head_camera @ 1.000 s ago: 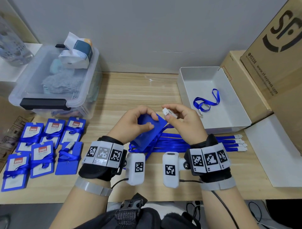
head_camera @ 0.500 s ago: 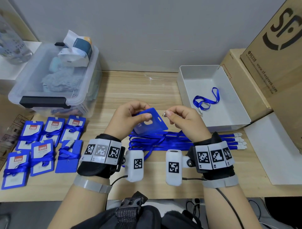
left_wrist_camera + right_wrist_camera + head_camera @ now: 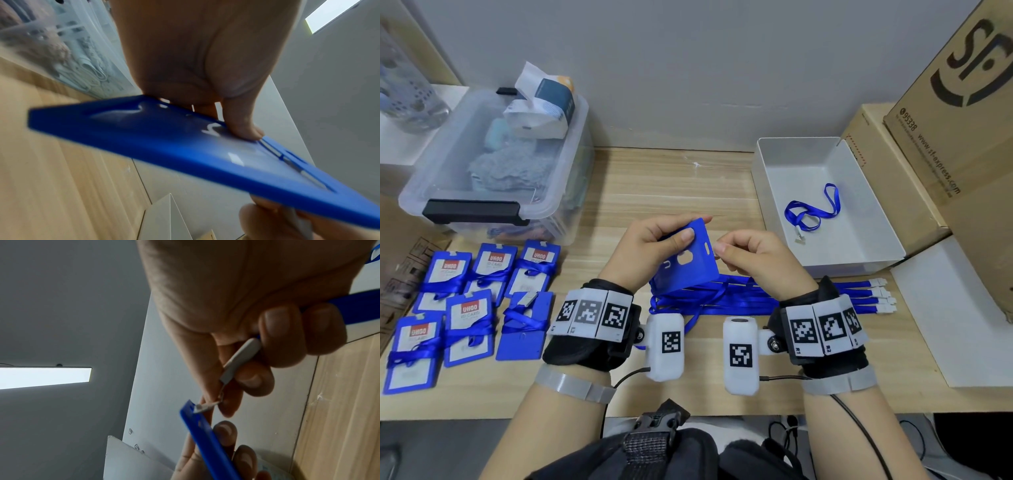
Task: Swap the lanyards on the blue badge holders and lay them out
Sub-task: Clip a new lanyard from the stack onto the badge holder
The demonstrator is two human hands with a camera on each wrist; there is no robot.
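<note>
My left hand (image 3: 654, 246) grips a blue badge holder (image 3: 688, 260) above the table's middle, thumb on its face and fingers behind; the holder (image 3: 185, 146) also shows in the left wrist view. My right hand (image 3: 750, 260) pinches the white clip (image 3: 240, 360) of a blue lanyard (image 3: 353, 308), and the clip's metal hook touches the top edge of the holder (image 3: 205, 434). Several blue lanyards (image 3: 774, 298) lie in a row on the table under my hands. Several wrapped badge holders (image 3: 472, 301) lie laid out at the left.
A white tray (image 3: 859, 246) at the right holds one loose blue lanyard (image 3: 811, 212). A clear storage bin (image 3: 493, 178) stands at the back left. Cardboard boxes (image 3: 955, 144) stand at the far right, with a white sheet (image 3: 955, 315) in front.
My left hand turned the holder upright and raised it. My right hand brought the lanyard clip in against the holder's top edge.
</note>
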